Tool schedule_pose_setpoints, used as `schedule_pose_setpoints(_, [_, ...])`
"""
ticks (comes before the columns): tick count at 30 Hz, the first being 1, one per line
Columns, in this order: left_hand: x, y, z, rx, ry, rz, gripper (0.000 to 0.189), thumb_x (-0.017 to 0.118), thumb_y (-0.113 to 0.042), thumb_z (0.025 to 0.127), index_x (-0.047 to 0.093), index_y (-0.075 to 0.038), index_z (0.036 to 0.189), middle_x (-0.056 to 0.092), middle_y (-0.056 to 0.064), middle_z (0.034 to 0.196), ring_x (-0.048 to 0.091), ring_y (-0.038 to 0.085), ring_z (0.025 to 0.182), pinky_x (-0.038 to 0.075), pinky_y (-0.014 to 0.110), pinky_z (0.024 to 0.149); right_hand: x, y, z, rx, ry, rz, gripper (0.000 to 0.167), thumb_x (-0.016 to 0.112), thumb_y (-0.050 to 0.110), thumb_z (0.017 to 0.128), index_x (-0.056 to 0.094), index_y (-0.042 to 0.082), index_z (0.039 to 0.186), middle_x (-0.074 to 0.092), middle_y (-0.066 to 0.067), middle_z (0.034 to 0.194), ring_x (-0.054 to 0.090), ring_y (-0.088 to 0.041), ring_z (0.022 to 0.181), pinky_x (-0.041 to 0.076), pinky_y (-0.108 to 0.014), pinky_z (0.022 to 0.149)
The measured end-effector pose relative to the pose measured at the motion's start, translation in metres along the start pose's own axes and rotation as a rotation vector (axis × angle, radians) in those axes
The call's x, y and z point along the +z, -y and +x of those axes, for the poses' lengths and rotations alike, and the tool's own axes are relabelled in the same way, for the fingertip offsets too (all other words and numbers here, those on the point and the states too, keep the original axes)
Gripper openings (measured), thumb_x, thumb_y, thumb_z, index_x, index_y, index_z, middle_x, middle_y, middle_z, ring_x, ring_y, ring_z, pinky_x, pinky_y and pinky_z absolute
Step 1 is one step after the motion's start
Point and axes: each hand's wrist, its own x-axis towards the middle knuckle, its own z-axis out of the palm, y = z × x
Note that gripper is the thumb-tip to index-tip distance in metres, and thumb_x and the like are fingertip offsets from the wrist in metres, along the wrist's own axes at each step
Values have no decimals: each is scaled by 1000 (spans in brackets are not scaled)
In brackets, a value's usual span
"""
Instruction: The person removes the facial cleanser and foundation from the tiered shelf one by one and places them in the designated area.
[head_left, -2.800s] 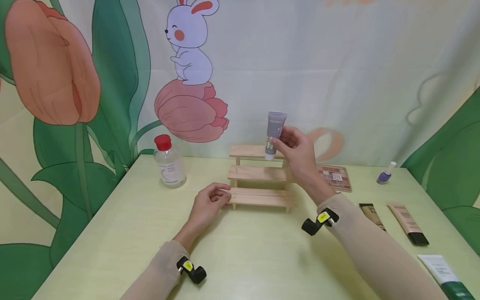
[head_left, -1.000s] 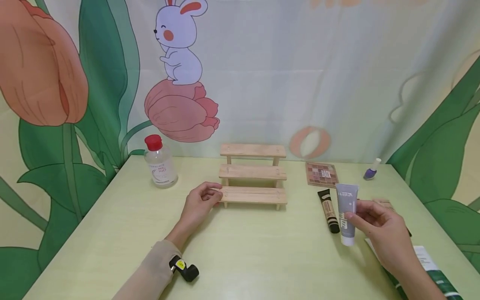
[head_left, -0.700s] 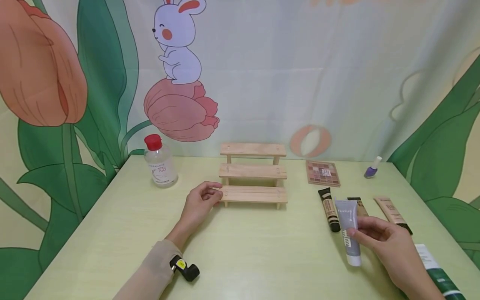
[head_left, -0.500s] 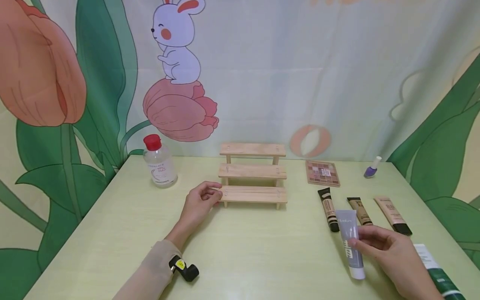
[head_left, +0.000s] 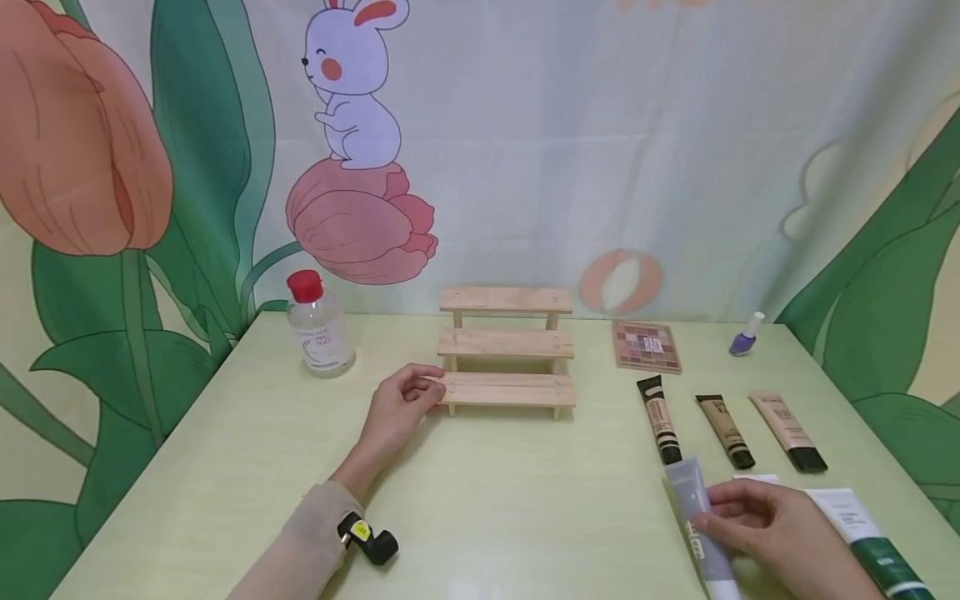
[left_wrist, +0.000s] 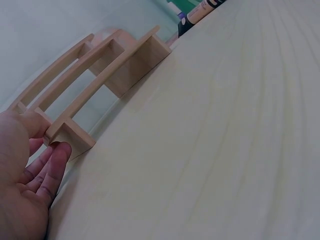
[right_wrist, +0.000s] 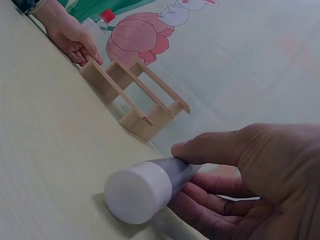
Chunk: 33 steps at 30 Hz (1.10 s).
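My right hand (head_left: pixel 780 533) pinches a grey squeeze tube (head_left: pixel 701 529) with a white cap (right_wrist: pixel 137 194) between thumb and fingers. The tube is low at the table's right front, its cap end toward me and cut off by the head view's lower edge. Whether it touches the table I cannot tell. My left hand (head_left: pixel 399 408) holds the left end of the lowest step of a three-tier wooden stand (head_left: pixel 506 390), thumb and fingers at its edge in the left wrist view. The stand's steps carry nothing.
Right of the stand lie a makeup palette (head_left: pixel 647 347), a black-and-beige tube (head_left: pixel 660 419), a gold tube (head_left: pixel 724 431), a beige tube (head_left: pixel 787 432) and a white-and-green tube (head_left: pixel 870 542). Purple nail polish (head_left: pixel 743 337) stands behind them. A red-capped clear bottle (head_left: pixel 321 329) stands left.
My right hand has carried the grey tube from above the stand to the right front and lowered it, tilting its cap toward me. The left hand stays at the stand.
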Motion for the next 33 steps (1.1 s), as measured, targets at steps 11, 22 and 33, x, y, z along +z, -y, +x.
schedule_pose_setpoints(11, [0, -1, 0, 21, -1, -16, 21, 77, -11, 106, 77, -7, 127, 75, 15, 108, 69, 21, 91, 65, 26, 81, 8, -2, 2, 47, 61, 7, 48, 87, 31, 99, 74, -4, 130, 78, -3, 102, 67, -21, 91, 61, -30, 75])
schedule_pose_setpoints(22, [1, -2, -2, 24, 7, -12, 22, 77, -11, 107, 76, -7, 128, 75, 15, 108, 70, 22, 92, 65, 26, 82, 7, 0, -1, 54, 14, -66, 41, 86, 29, 101, 76, -3, 125, 78, -1, 98, 70, -19, 89, 61, -32, 75])
schedule_pose_setpoints(33, [-1, -2, -2, 32, 8, -16, 22, 77, -11, 107, 76, -6, 128, 75, 16, 107, 70, 23, 91, 65, 27, 81, 7, 2, -3, 62, 25, -43, 33, 85, 20, 101, 77, -4, 123, 79, -2, 95, 70, -20, 86, 63, -31, 73])
